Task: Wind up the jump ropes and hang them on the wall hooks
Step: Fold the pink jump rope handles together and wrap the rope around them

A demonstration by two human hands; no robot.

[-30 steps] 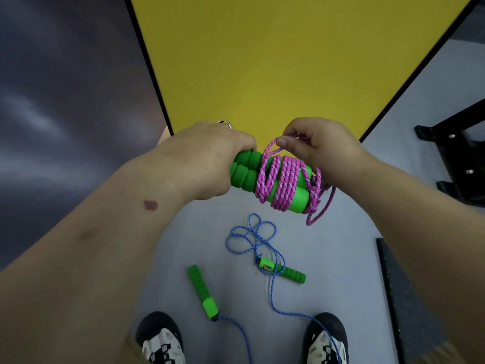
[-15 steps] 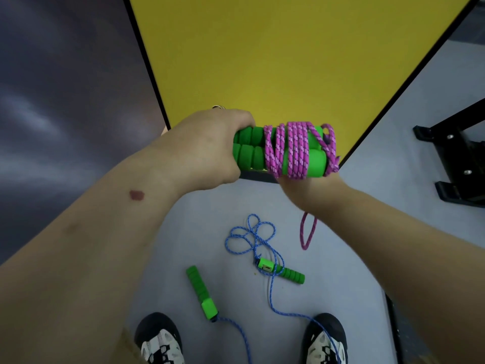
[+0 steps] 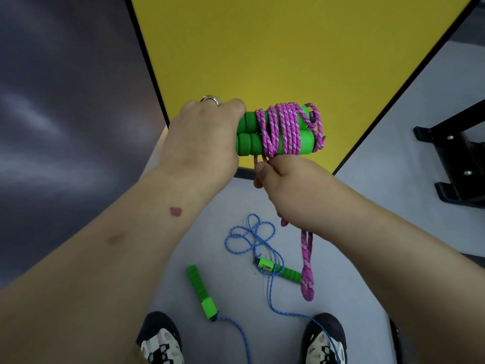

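Since 0.5 s ago the right hand (image 3: 294,185) dropped below the bundle w/ more pink tail hanging; it pinches the pink rope (image 3: 284,127), left hand (image 3: 202,143) clenched round both green handles (image 3: 248,136) at 12 o'clock. Risk, imo: slack tail = coils slip off. Near to far: shoes, blue rope (image 3: 252,240) unwound on the grey floor (image 3: 367,232) at 6, yellow wall (image 3: 275,48) beyond, black rack (image 3: 456,153) at 3; no hooks visible.

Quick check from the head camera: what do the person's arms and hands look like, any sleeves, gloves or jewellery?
Both forearms are bare, with no sleeves or gloves in view. The left hand wears a plain silver ring on one finger. The left forearm has a small reddish mark past the wrist and a fainter darker patch further up. The right hand shows no ring or watch.
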